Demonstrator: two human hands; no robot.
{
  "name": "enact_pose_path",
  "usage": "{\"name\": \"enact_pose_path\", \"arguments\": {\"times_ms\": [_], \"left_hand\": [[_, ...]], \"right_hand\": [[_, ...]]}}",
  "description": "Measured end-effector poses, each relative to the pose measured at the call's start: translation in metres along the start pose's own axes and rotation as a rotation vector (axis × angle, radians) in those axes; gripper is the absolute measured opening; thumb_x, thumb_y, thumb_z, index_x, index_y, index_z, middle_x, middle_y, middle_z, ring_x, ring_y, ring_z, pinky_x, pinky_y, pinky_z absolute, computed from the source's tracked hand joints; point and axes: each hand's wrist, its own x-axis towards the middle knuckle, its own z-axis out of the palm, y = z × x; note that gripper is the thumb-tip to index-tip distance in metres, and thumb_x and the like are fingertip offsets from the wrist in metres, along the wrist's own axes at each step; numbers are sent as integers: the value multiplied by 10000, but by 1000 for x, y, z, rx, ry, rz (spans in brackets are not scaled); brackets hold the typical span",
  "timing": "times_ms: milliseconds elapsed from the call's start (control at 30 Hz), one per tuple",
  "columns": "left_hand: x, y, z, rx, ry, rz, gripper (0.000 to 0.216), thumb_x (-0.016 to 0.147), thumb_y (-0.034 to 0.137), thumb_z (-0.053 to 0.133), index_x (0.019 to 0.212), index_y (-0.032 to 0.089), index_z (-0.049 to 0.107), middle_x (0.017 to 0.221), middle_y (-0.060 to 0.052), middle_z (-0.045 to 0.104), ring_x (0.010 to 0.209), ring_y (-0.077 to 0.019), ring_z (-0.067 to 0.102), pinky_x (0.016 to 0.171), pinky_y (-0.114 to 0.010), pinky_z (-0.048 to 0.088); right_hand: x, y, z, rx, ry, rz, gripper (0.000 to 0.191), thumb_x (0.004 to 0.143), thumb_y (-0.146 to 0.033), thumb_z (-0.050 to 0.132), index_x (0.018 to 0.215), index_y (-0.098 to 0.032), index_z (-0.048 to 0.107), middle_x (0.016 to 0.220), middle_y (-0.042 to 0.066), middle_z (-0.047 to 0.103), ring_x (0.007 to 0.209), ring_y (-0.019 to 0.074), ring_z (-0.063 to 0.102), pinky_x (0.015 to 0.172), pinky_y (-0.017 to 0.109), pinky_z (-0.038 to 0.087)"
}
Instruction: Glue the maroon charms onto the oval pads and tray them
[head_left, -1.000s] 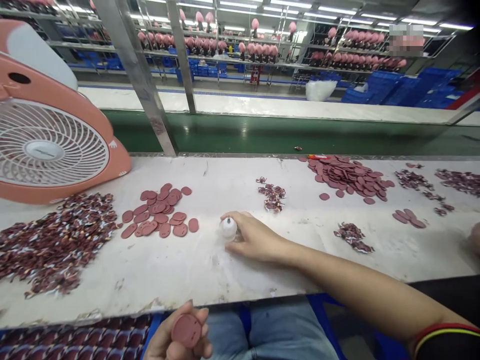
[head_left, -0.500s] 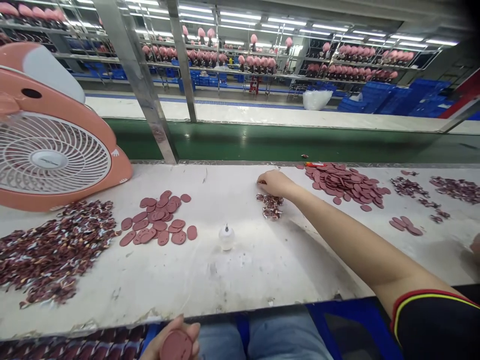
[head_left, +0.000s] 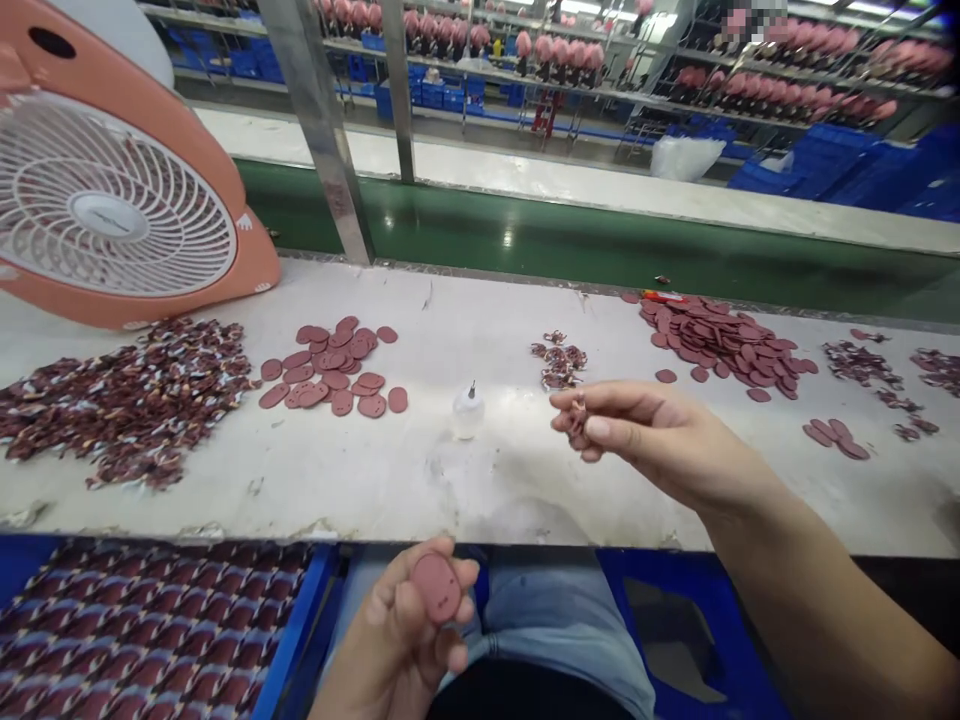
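In front of my lap, my left hand (head_left: 401,620) grips a dark pink oval disc (head_left: 435,587) with small holes, its face turned up. Over the table, my right hand (head_left: 645,440) pinches a small brown-and-white piece (head_left: 576,422) between thumb and fingers; its exact kind is too small to make out. Just beyond that hand lies a small cluster of similar brown pieces (head_left: 559,362). A small clear bottle with a dark thin tip (head_left: 469,412) stands between the hands, farther back. Left of it is a loose heap of oval discs (head_left: 330,365).
An orange fan (head_left: 255,262) stands at the left behind a large pile of brown pieces (head_left: 142,400). More discs (head_left: 727,345) are heaped at the right. A blue crate (head_left: 300,620) of patterned brown items sits below the table edge. Metal posts (head_left: 330,150) rise behind.
My right hand has come back from the cluster toward me, carrying a small brown piece. My left hand has risen with the disc. The view has tilted downward.
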Motion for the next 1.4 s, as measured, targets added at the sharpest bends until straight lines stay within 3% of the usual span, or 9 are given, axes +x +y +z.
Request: {"name": "enact_pose_path", "arguments": {"times_ms": [100,200,300,400,533,700,933,1200,1400], "left_hand": [[-4,-3,2,6,-52,-72,354,612,407,871,877,191,778,804,-43,738,627,-104,650,497,-151,506],[-6,-7,-4,16,-124,-85,352,644,436,850,898,204,775,768,-22,699,608,-87,629,500,-141,498],[-6,-12,-14,22,-227,-51,381,670,487,819,928,209,777,672,8,645,533,-54,570,495,-126,497],[-8,-14,-19,28,-241,-42,388,672,495,816,908,190,780,646,3,636,539,-54,565,489,-116,498],[-10,-14,-18,14,-216,-54,331,665,457,834,831,176,781,642,-4,648,581,-78,609,498,-128,522],[-10,-13,-14,-8,-202,-56,295,655,436,846,762,171,775,659,-9,680,602,-86,631,496,-129,533],[-8,-14,-17,3,-222,-49,311,655,448,842,762,166,769,660,-9,677,589,-77,616,489,-125,530],[-7,-14,-18,17,-171,-71,386,619,477,854,822,157,779,674,-15,675,594,-82,616,472,-132,537],[-7,-15,-19,2,-160,-78,390,624,478,852,827,153,778,662,-11,659,588,-77,608,468,-124,530]], "right_hand": [[-17,-7,31,98,-119,53,161,829,-316,754,964,-227,755,916,52,752,731,152,700,631,243,593],[-27,-14,54,109,-221,78,94,829,-223,750,920,-245,751,884,16,757,773,141,714,682,199,586],[-31,-17,68,4,-312,0,135,838,-195,744,953,-264,755,877,1,745,772,130,705,690,182,577],[-31,-16,75,-57,-371,-130,239,861,-145,713,1037,-301,753,878,-7,728,763,111,688,688,169,560],[-29,-16,80,-134,-383,-228,347,866,-118,711,1118,-357,716,859,-49,721,752,67,685,694,122,524],[-30,-16,79,-237,-402,-252,254,896,-180,696,1105,-325,702,861,-59,730,743,59,687,689,117,520],[-31,-15,79,-345,-409,-293,107,907,-196,686,1010,-227,686,839,-34,729,728,69,681,680,131,515],[-29,-21,79,-383,-441,-325,179,870,-67,686,1002,-188,693,852,-45,729,762,30,670,724,72,477],[-30,-19,81,-372,-449,-297,160,875,-74,677,987,-187,696,849,-44,728,753,37,671,713,92,486]]}}
